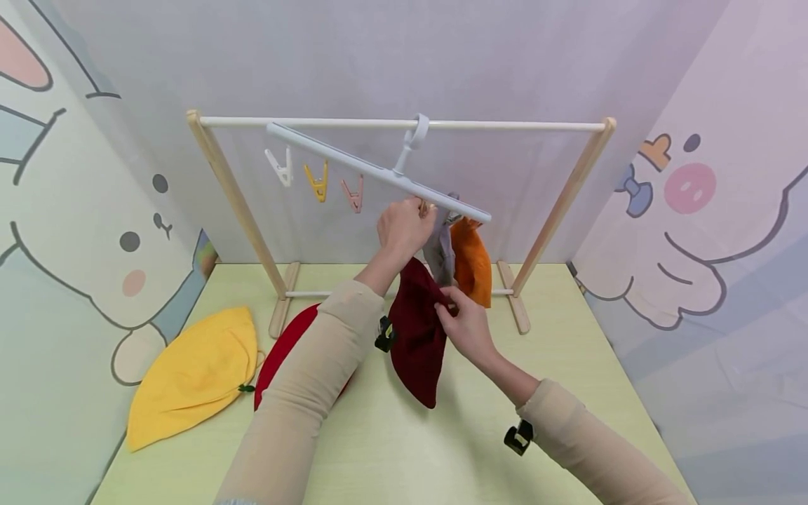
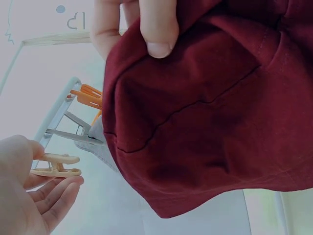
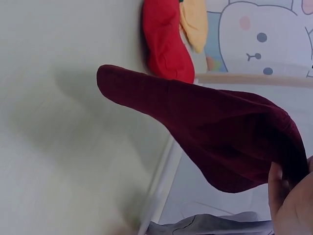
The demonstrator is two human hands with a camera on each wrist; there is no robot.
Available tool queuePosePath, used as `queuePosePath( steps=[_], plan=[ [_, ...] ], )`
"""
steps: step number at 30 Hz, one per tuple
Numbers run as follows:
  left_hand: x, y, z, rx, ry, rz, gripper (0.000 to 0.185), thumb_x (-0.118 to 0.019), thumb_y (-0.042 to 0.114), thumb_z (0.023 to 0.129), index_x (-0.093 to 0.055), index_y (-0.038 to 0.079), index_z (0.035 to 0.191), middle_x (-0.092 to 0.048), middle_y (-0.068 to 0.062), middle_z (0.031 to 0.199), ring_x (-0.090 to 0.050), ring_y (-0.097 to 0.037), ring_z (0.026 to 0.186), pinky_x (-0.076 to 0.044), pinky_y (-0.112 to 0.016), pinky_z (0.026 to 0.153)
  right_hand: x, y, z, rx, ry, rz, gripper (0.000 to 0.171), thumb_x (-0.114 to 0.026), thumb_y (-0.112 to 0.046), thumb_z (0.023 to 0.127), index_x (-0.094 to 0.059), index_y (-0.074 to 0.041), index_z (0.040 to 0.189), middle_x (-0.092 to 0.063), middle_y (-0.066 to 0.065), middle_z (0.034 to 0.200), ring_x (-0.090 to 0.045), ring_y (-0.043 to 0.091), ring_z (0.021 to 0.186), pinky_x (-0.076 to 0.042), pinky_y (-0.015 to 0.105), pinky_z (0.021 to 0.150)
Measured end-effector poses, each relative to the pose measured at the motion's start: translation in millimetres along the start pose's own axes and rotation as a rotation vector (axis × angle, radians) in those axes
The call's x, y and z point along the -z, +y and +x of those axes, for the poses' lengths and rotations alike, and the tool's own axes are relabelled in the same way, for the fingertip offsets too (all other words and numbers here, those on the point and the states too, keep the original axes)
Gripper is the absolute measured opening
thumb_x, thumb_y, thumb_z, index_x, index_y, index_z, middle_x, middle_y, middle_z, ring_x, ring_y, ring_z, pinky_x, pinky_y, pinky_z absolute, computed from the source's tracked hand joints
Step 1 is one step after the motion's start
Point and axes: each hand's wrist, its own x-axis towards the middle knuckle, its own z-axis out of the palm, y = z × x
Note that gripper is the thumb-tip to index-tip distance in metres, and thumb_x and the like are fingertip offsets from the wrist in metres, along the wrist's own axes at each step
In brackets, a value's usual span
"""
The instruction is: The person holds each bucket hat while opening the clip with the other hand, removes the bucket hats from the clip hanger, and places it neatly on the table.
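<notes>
Right hand (image 1: 466, 324) pinches maroon cloth (image 1: 416, 337), left hand (image 1: 404, 228) raised.

The pale green table (image 1: 568, 365) bears a wooden rack (image 1: 243, 203), yellow cloth (image 1: 192, 375) and red cloth (image 1: 284, 347).

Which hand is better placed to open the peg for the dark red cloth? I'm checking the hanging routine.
Probably the left hand: its fingers already hold the beige peg under the hanger bar, while the right hand pinches the dark red cloth lower down.
</notes>
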Motion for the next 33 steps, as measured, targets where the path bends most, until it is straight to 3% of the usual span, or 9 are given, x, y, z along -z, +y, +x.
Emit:
queuePosePath(
  steps=[12,20,29,33],
  plan=[
    [0.4,1.7,-0.9,0.019,-0.033,-0.001,0.037,-0.051,0.046,0.089,-0.05,0.016,0.067,-0.042,0.0,0.054,-0.041,-0.016,0.048,-0.027,-0.026,0.043,-10,4,-4,-0.044,-0.071,0.086,0.014,-0.061,-0.005,0.086,-0.065,-0.011,0.098,-0.066,0.001,0.095,-0.063,0.015,0.084,-0.053,0.03,0.07],
    [-1.6,1.9,-0.4,0.037,-0.04,0.016,0.038,-0.051,0.048,0.088,-0.051,0.016,0.069,-0.043,0.0,0.057,-0.044,-0.017,0.052,-0.029,-0.026,0.044,-24,2,-9,-0.128,-0.104,0.122,0.014,-0.061,-0.008,0.086,-0.065,-0.014,0.098,-0.066,-0.001,0.096,-0.061,0.012,0.087,-0.051,0.027,0.071],
    [-1.5,1.4,-0.5,0.031,-0.038,0.004,0.037,-0.051,0.047,0.088,-0.049,0.016,0.068,-0.04,0.0,0.055,-0.042,-0.016,0.05,-0.027,-0.026,0.044,-39,2,-15,-0.145,-0.119,0.217,0.014,-0.061,-0.005,0.085,-0.065,-0.01,0.098,-0.065,0.003,0.096,-0.061,0.015,0.084,-0.051,0.025,0.065],
    [-1.4,0.7,-0.4,0.033,-0.039,0.009,0.037,-0.051,0.047,0.088,-0.049,0.016,0.068,-0.041,0.0,0.055,-0.043,-0.016,0.051,-0.027,-0.026,0.044,-36,-13,-19,-0.183,-0.136,0.252,0.014,-0.059,-0.001,0.086,-0.064,-0.003,0.098,-0.065,0.012,0.096,-0.062,0.021,0.083,-0.051,0.026,0.061]
  ],
)
